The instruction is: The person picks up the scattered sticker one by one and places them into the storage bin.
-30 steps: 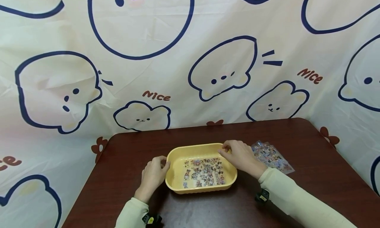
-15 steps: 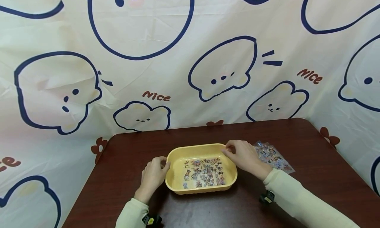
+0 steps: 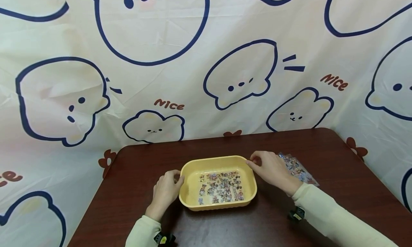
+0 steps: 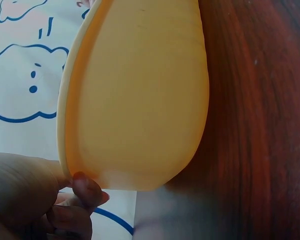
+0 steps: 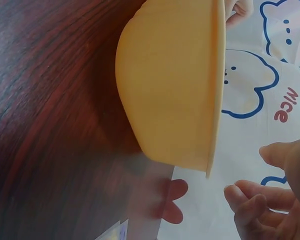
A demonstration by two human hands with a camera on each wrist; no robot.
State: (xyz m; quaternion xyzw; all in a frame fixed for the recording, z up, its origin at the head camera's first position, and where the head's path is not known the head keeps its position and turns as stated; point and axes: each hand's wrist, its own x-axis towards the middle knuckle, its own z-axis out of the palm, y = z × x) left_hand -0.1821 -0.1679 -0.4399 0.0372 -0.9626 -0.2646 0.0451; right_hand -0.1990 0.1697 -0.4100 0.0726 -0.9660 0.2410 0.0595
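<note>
A yellow plastic basin [image 3: 210, 162] stands on the table, longer side to side than front to back. On its bottom lies a spread of small cartoon stickers [image 3: 222, 188], maybe on a clear sheet. My left hand [image 3: 166, 189] pinches the rim at the basin's left end; the left wrist view shows the thumb and fingers [image 4: 87, 189] at that rim. Just off the right end, my right hand [image 3: 273, 170] hovers apart from the basin. In the right wrist view its thumb and loosely bent fingers [image 5: 245, 205] have a gap between them, holding nothing.
Several clear sheets of small colourful stickers [image 3: 299, 170] lie on the dark wood table [image 3: 222, 227], right of the basin and partly behind my right hand. A printed cartoon curtain [image 3: 196, 79] hangs along the table's back edge.
My right hand has moved rightward, from over the basin's far right rim to just outside it, and covers more of the sticker sheets. The left hand and basin stay put.
</note>
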